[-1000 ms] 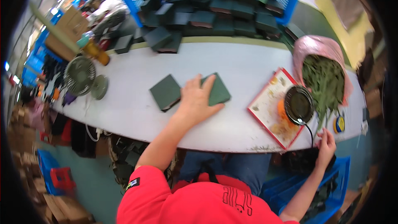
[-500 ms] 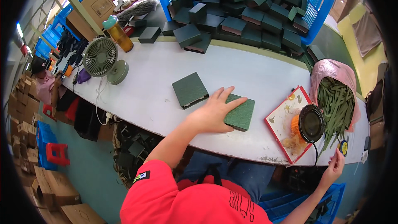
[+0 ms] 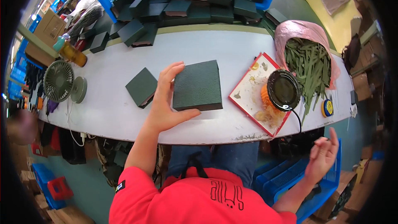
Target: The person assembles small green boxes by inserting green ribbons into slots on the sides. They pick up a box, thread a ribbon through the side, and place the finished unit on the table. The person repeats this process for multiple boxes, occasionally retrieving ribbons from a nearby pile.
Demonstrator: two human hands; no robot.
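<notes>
Pink bag (image 3: 290, 31) of green strips (image 3: 309, 62), far side of right hand (image 3: 323, 155), which hangs open, empty, below table edge. Left hand (image 3: 166, 103) grips green box (image 3: 197, 85) at its left edge; box drawn nearer than before. Smaller box (image 3: 142, 87) just left.

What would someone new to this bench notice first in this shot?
Likely the left hand gripping a dark green square box at the middle of the white table. Behind it, a heap of similar boxes spills from a blue crate. To the right, a pink bag of green strips lies open.
</notes>
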